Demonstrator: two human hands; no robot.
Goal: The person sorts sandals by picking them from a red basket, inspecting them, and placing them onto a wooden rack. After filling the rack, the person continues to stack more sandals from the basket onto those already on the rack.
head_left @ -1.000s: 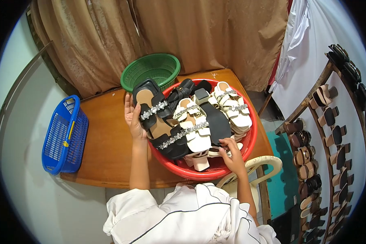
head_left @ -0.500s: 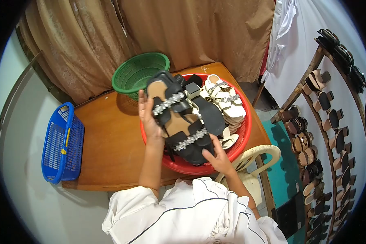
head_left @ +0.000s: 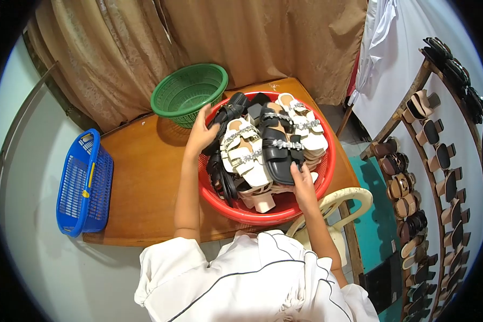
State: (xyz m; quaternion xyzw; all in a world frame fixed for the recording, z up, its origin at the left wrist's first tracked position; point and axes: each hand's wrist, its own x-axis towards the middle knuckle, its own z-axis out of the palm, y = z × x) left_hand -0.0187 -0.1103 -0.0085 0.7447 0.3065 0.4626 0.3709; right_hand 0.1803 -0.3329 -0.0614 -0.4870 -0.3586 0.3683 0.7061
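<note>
"Sandals fill the red basket (head_left: 255,216), but where is the black pair (head_left: 276,156)?"

"It lies on top of the heap, right of centre, jewelled straps facing up, with white sandals (head_left: 252,172) on either side."

"And the right hand (head_left: 304,188)?"

"It touches the pair at the toe end, thumb and fingers at the edge. Whether they are clamped on it, nobody could tell from this view."

"What about the left hand (head_left: 202,135)?"

"Open, thumb apart from the fingers, beside the basket's left rim. Dark sandals (head_left: 225,121) are nearest to it; contact is unclear."

"Where does the red basket stand?"

"On the right part of the table (head_left: 131,188), between its far right corner and its near edge. The green basket (head_left: 190,91) is at the far edge, by the curtain (head_left: 225,43)."

"And the blue basket (head_left: 72,193)?"

"At the left edge, upright, its yellow-marked handle toward the table. A cream chair (head_left: 362,199) is by the right edge, and shoe racks (head_left: 394,129) stand well apart, farther right."
</note>
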